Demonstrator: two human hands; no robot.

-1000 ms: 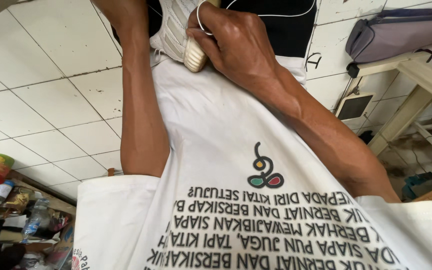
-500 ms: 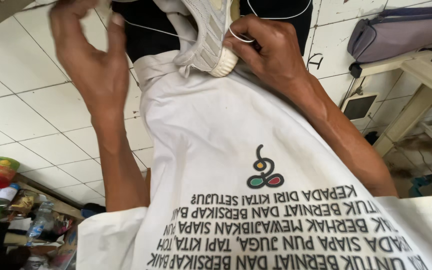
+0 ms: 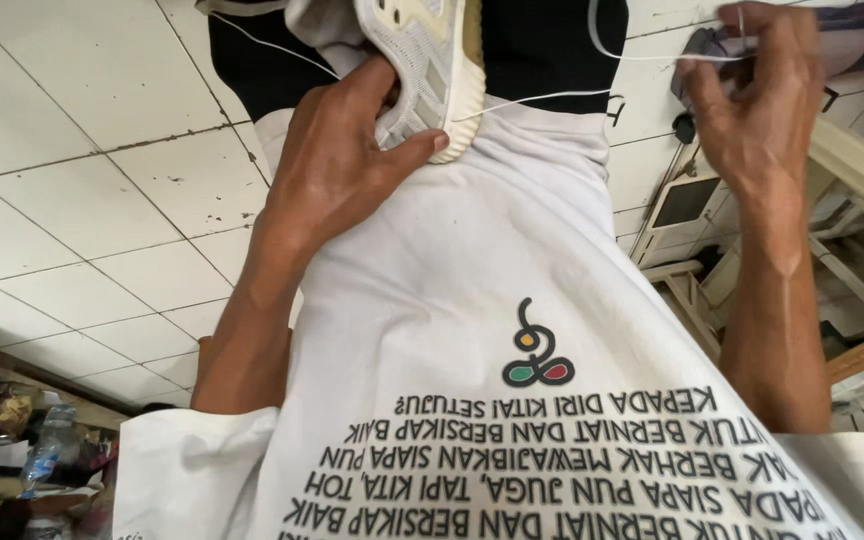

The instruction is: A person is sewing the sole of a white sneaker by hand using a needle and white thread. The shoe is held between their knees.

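In the head view, the left hand (image 3: 337, 170) wraps its fingers around a white shoe (image 3: 422, 60), pressing it sole-up against the lap of the white shirt (image 3: 472, 300). The right hand (image 3: 752, 100) is raised to the right, pinching a taut white thread (image 3: 552, 97) that runs back to the shoe.

White floor tiles (image 3: 82, 190) lay to the left of my left hand. A cluttered shelf (image 3: 12, 440) stood below them at the frame corner. Beneath my right hand stood pale wooden furniture (image 3: 852, 200).

white tiled floor (image 3: 82, 190) filling left of frame, dark specks on tiles, wooden furniture legs (image 3: 692, 290) standing at right
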